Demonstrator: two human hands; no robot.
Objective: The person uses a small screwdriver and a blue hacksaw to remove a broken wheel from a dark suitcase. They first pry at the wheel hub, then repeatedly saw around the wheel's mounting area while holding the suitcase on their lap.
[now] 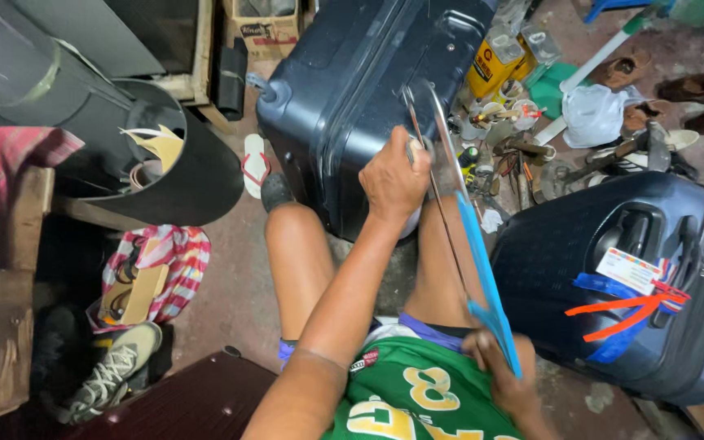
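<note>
We see a suitcase point(344, 90) standing in front of the knees, and the left hand point(394, 181) rests against its near side. The right hand point(503, 371) is close to the body, at the low end of a saw point(470, 244), whose other end reaches up to the suitcase. A second suitcase point(613, 277) lies to the right. Tools point(523, 155) lie on the floor between the two suitcases. A sandal point(254, 163) lies left of the first suitcase, and a shoe point(116, 367) lies further left, nearer to us.
</note>
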